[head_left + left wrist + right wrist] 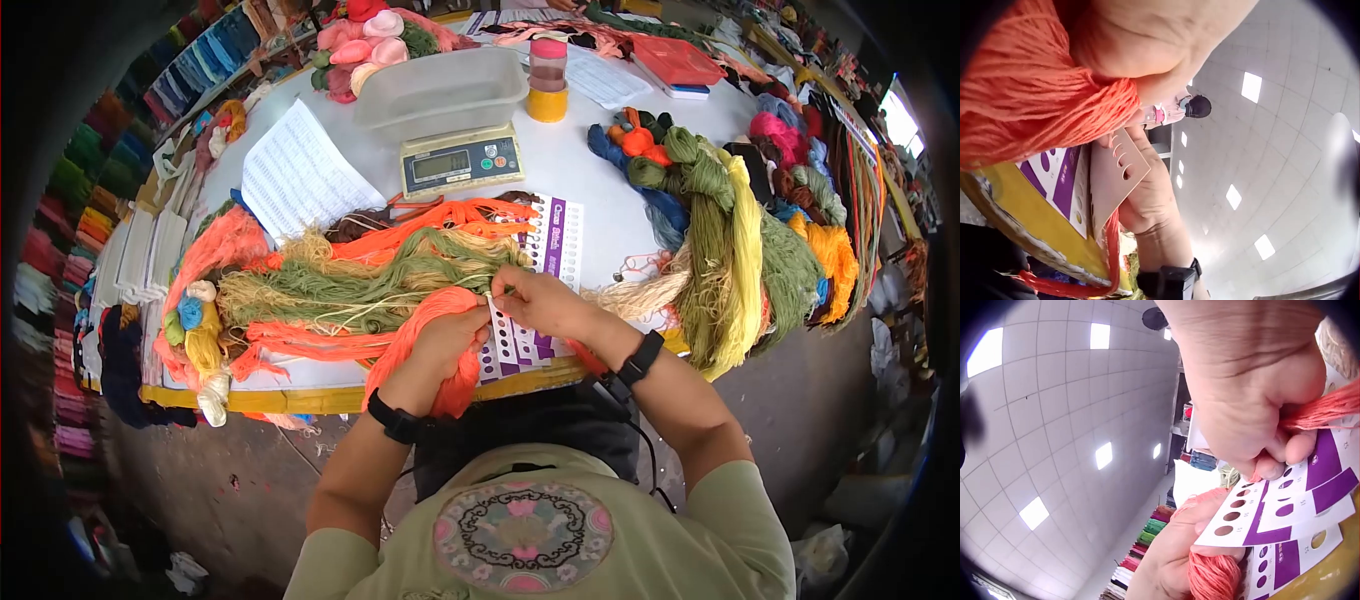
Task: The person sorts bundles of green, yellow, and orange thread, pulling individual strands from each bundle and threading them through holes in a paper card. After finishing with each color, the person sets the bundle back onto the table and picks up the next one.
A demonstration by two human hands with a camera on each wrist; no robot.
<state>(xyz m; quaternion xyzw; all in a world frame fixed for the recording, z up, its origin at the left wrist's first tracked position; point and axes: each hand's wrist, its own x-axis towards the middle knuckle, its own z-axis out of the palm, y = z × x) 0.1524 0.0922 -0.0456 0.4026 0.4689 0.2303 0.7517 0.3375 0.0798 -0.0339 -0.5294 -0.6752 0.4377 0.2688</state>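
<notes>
My left hand grips a thick coral-orange thread skein at the table's front edge. Its fingers also reach the edge of a white card with punched holes. Just to the right, my right hand is bent over that card with its fingers curled in. In the right wrist view, coral strands run out of the curled fingers of this hand. The left wrist view shows the card's plain back between the two hands. More purple-and-white punched cards lie under it.
Loose green thread and orange hanks lie left of the hands. Behind them stand a digital scale with a plastic tub and a printed sheet. Yellow and green skeins hang over the table's right edge.
</notes>
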